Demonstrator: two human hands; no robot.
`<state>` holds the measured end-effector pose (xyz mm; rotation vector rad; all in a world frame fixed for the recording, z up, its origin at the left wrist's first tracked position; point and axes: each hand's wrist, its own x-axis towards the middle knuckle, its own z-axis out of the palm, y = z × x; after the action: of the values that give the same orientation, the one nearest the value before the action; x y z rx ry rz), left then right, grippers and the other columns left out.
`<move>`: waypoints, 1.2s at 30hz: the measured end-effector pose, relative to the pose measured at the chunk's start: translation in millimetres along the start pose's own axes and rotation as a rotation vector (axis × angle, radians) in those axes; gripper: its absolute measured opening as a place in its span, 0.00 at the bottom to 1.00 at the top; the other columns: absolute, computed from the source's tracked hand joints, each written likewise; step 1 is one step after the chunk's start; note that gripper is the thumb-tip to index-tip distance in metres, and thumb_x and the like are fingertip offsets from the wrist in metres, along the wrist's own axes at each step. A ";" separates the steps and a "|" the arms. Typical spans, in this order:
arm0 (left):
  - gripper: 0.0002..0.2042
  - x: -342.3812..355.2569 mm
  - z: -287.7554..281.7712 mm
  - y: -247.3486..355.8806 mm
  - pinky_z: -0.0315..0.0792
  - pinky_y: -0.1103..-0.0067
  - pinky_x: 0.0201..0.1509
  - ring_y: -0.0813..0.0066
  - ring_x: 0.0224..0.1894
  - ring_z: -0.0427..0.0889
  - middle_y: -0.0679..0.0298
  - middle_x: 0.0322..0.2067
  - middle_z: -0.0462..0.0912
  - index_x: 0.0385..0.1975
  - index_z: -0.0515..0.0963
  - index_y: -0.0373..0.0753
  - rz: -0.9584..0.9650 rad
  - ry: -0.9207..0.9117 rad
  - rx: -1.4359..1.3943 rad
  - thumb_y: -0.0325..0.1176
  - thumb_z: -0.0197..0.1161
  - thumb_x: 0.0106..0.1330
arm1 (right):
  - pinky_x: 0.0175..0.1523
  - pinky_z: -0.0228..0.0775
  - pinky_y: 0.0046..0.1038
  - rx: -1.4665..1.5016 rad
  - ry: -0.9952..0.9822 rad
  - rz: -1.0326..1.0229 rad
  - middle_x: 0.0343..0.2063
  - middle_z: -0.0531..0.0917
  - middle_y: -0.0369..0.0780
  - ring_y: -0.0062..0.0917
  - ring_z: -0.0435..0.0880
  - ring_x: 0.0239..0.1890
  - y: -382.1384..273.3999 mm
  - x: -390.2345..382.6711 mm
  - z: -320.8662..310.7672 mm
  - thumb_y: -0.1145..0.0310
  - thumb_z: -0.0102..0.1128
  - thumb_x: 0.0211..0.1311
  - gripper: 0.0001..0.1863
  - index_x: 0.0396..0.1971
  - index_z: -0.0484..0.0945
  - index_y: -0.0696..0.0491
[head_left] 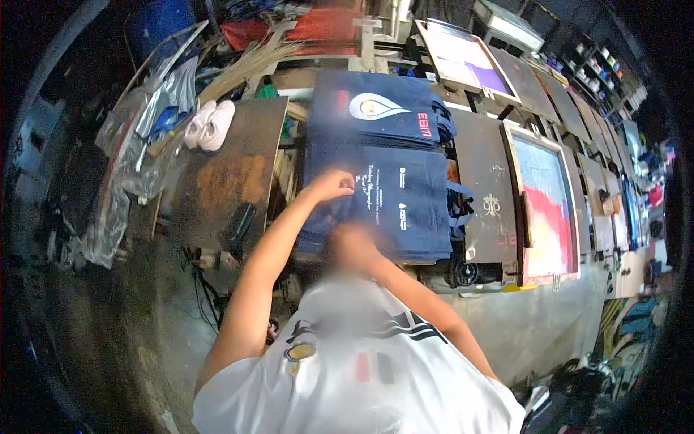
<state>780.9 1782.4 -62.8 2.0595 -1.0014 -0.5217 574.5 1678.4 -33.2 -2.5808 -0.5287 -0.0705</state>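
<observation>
Mid-frame, a narrow gap separates the left hand [334,186] from the blurred right hand [354,244]; rightward, a hand could pass over the navy bags [426,199] to their looped handles [457,210]. The screen frame [572,217] stands in the way at right, pink shoes [218,126] at upper left.

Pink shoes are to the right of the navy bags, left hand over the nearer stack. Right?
Wrong side: the pink shoes are to the left of the navy bags, as the head view shows. The left hand is over the nearer stack, as you said.
</observation>
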 end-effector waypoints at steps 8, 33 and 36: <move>0.12 -3.0 -17.9 -3.0 0.77 0.70 0.45 0.66 0.40 0.85 0.58 0.35 0.87 0.38 0.83 0.38 -0.027 -0.118 0.011 0.38 0.70 0.59 | 0.43 0.75 0.39 -0.163 0.026 0.086 0.36 0.77 0.43 0.39 0.79 0.43 -16.7 7.3 -21.4 0.69 0.64 0.51 0.08 0.31 0.78 0.54; 0.07 -148.7 -74.2 1.5 0.64 0.67 0.65 0.62 0.56 0.72 0.70 0.48 0.85 0.28 0.89 0.46 0.062 -0.086 0.106 0.31 0.75 0.48 | 0.42 0.71 0.48 0.074 0.447 0.370 0.30 0.78 0.52 0.50 0.79 0.36 65.3 11.7 13.3 0.71 0.57 0.60 0.07 0.30 0.76 0.60; 0.16 -136.2 -76.1 6.0 0.65 0.66 0.64 0.60 0.55 0.72 0.68 0.49 0.85 0.35 0.88 0.46 0.073 -0.251 0.121 0.33 0.79 0.43 | 0.43 0.71 0.47 0.028 0.411 0.322 0.31 0.78 0.52 0.50 0.79 0.36 84.0 8.2 32.1 0.70 0.57 0.60 0.08 0.30 0.76 0.60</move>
<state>743.7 1923.6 -7.3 2.0891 -1.2777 -0.7099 612.6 1629.8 -99.0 -2.4917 0.0362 -0.4645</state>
